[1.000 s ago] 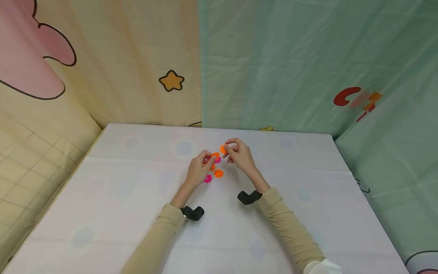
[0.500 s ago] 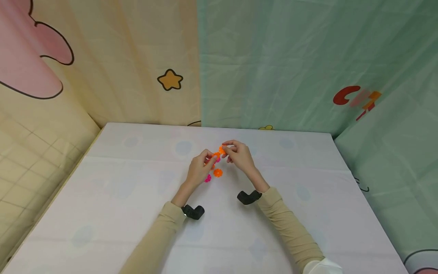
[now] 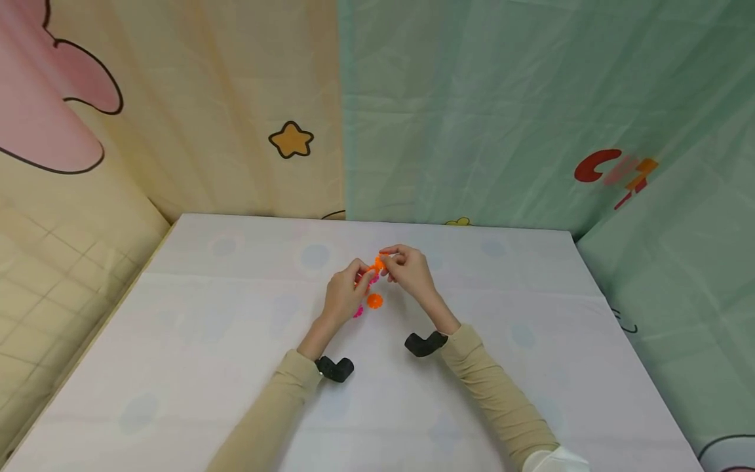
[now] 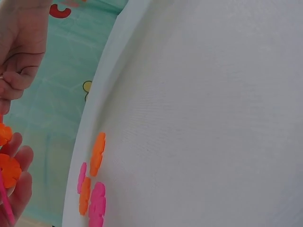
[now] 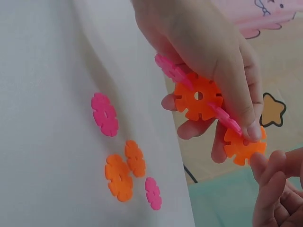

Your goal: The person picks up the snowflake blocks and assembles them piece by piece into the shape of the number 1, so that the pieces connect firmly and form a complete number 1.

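Observation:
My left hand (image 3: 344, 292) holds a short chain of slotted flower-shaped plastic discs, pink and orange by turns. In the right wrist view the chain's orange disc (image 5: 198, 96) shows broad side on, with a pink disc (image 5: 226, 119) slotted into it. The left thumb and fingers pinch the end orange disc (image 5: 244, 145). My right hand (image 3: 410, 270) pinches another orange disc (image 3: 380, 262) at that end, the two discs overlapping in the head view. Right fingertips (image 5: 259, 165) hide much of the meeting point. Both hands are raised above the table.
Loose discs lie on the white-covered table (image 3: 236, 367) below the hands: an orange disc (image 5: 118, 178), a smaller-looking orange disc (image 5: 135, 158), a pink disc (image 5: 104, 114) and another pink disc (image 5: 153, 193). Printed curtains (image 3: 501, 118) stand behind the table's far edge.
My right hand has moved left and slightly down, bringing its orange disc from apart up against the chain's end. The left hand has stayed nearly in place.

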`<state>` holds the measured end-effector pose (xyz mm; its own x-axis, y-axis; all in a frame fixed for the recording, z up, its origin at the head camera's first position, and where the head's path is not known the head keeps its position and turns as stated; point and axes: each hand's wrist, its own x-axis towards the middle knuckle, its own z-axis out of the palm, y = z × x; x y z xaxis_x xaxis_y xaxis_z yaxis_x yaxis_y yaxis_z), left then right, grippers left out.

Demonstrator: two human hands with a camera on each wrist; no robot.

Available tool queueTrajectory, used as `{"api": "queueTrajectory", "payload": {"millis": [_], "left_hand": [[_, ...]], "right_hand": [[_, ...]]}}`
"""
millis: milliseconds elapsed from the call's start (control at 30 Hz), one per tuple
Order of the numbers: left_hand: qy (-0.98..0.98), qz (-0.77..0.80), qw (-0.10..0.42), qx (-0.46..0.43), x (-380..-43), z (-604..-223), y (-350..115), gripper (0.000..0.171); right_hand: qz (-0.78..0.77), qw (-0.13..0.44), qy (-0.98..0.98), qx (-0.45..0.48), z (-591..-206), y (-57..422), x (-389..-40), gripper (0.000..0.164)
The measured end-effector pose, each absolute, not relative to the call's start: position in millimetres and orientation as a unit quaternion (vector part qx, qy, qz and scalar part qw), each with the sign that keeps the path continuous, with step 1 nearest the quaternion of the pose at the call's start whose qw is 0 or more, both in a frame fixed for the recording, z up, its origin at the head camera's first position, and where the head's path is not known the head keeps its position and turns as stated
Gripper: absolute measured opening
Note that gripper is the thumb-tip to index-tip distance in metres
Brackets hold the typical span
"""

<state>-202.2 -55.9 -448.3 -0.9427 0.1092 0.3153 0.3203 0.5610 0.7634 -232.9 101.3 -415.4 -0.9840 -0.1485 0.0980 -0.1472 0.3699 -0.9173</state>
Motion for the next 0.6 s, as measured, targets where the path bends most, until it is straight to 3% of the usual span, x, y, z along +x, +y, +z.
{"api": "queueTrajectory", "payload": {"millis": [267,600], "left_hand": [[-0.879,-0.425,0.164,-0.138,-202.9,-448.7,-55.2,0.017],[-0.883,-0.427,0.146,-0.127,-203.9,-451.4,-57.4,0.016]], "right_hand": [[-0.542,-0.012,0.835,-0.099,-416.3,97.0,-230.2,0.020],[-0.550,0.031,0.829,-0.097,-418.2,100.1,-232.8,0.027]]}}
